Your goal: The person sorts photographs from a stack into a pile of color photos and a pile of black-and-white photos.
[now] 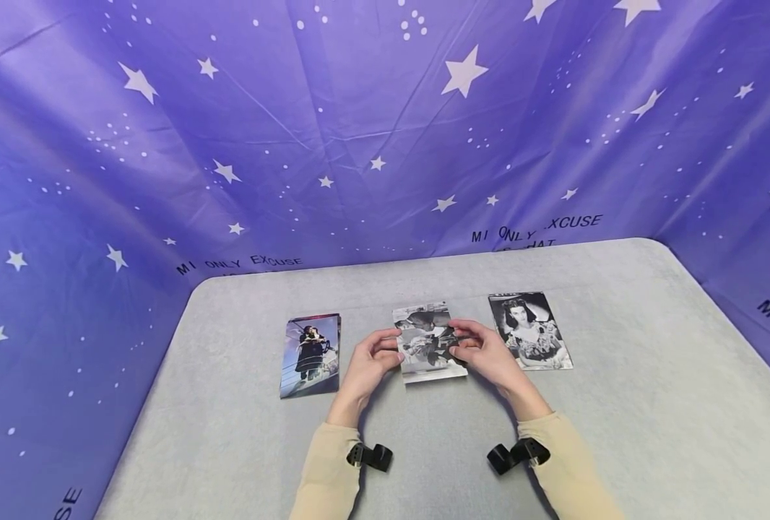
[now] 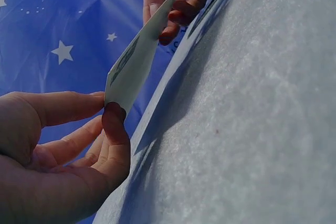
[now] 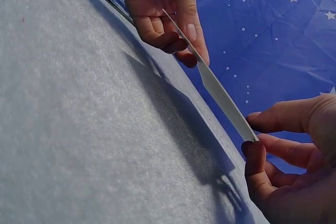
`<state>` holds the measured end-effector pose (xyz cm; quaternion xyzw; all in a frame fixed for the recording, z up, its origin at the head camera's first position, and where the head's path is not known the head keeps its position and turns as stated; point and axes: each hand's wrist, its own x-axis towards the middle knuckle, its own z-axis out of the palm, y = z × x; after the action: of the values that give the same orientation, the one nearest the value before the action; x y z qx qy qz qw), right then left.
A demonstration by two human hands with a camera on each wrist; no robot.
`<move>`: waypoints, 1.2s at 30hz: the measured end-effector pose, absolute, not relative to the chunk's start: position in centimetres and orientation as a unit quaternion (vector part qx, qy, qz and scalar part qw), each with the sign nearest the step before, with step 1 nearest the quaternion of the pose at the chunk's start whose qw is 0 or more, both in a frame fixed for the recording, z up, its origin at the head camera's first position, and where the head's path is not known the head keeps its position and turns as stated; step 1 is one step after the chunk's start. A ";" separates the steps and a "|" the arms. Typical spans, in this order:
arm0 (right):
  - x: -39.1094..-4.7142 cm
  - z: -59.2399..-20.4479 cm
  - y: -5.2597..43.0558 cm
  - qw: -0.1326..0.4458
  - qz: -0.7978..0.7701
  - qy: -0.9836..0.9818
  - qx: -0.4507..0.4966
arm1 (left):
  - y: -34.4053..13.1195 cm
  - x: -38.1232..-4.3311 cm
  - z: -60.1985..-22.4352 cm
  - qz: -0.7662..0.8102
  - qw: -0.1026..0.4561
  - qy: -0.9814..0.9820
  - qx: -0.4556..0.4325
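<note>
A black-and-white photo print [image 1: 427, 350] is held up over the middle of the table, tilted, its shadow falling on the cloth below. My left hand [image 1: 374, 363] pinches its left edge between thumb and fingers. At the opposite edge, my right hand [image 1: 485, 354] pinches it the same way. The wrist views show the pale back of the photo [image 2: 134, 74] and its thin edge [image 3: 223, 98], raised off the surface. Left of my left hand lies a stack of colour photos [image 1: 310, 356], the top one showing a couple at a ship's rail.
To the right lies another black-and-white photo [image 1: 533, 332], a portrait of a woman in a patterned dress. Everything rests on a grey cloth-covered table [image 1: 229, 440]. A purple curtain with white stars [image 1: 359, 108] hangs behind and around the table. Each forearm wears a black strap [image 1: 370, 456].
</note>
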<state>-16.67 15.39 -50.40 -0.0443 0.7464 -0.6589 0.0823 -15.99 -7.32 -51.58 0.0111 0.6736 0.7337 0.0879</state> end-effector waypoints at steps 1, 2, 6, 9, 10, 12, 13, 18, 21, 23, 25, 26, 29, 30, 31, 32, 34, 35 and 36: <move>-16.7 -50.4 15.5 0.082 -0.658 0.748 -0.043 | -7.2 -16.0 -51.6 0.734 0.088 0.673 0.011; -16.7 -50.5 15.5 0.081 -0.657 0.748 -0.044 | -7.1 -16.0 -51.6 0.735 0.088 0.673 0.011; -16.7 -50.7 15.8 0.082 -0.654 0.751 -0.039 | -6.7 -16.1 -51.7 0.739 0.086 0.668 0.014; -16.7 -50.8 16.2 0.091 -0.660 0.745 -0.026 | -6.3 -16.2 -51.8 0.744 0.085 0.663 0.018; -16.7 -50.8 16.3 0.094 -0.663 0.742 -0.021 | -6.2 -16.3 -51.8 0.746 0.086 0.661 0.018; -16.7 -50.8 16.5 0.097 -0.667 0.738 -0.012 | -6.0 -16.4 -51.9 0.748 0.087 0.658 0.019; -16.7 -50.7 16.6 0.097 -0.669 0.737 -0.010 | -5.9 -16.5 -51.9 0.749 0.089 0.656 0.017; -16.6 -50.6 17.1 0.095 -0.672 0.734 -0.013 | -5.4 -16.7 -52.0 0.755 0.092 0.650 0.017; -16.7 -50.6 17.5 0.093 -0.674 0.733 -0.016 | -5.0 -16.8 -52.0 0.755 0.092 0.649 0.020; -16.7 -50.6 17.8 0.092 -0.673 0.733 -0.014 | -4.7 -16.9 -51.9 0.755 0.093 0.648 0.022; -16.7 -50.5 18.0 0.092 -0.678 0.729 -0.013 | -4.4 -17.0 -51.8 0.757 0.094 0.646 0.024; -16.7 -50.5 18.2 0.092 -0.680 0.727 -0.012 | -4.3 -17.0 -51.8 0.758 0.095 0.645 0.025; -16.7 -50.4 18.6 0.090 -0.686 0.722 -0.012 | -3.9 -17.1 -51.8 0.758 0.097 0.644 0.027; -16.7 -50.4 18.7 0.090 -0.688 0.720 -0.012 | -3.7 -17.2 -51.8 0.758 0.098 0.645 0.027; -16.7 -50.4 18.8 0.089 -0.688 0.720 -0.012 | -3.6 -17.2 -51.8 0.758 0.098 0.645 0.026; -16.7 -50.4 18.9 0.088 -0.686 0.722 -0.011 | -3.5 -17.2 -51.9 0.757 0.097 0.645 0.028; -16.7 -50.4 19.2 0.084 -0.679 0.729 -0.010 | -3.3 -17.3 -51.9 0.758 0.097 0.645 0.027; -16.7 -50.4 19.3 0.083 -0.674 0.734 -0.010 | -3.2 -17.3 -51.9 0.758 0.098 0.645 0.026; -16.7 -50.4 19.4 0.082 -0.670 0.738 -0.011 | -3.1 -17.4 -51.9 0.758 0.097 0.645 0.028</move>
<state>-16.71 19.42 -50.43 -0.0111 0.7379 -0.6699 0.0816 -17.36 -3.05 -51.90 0.0277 0.6447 0.7577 0.0974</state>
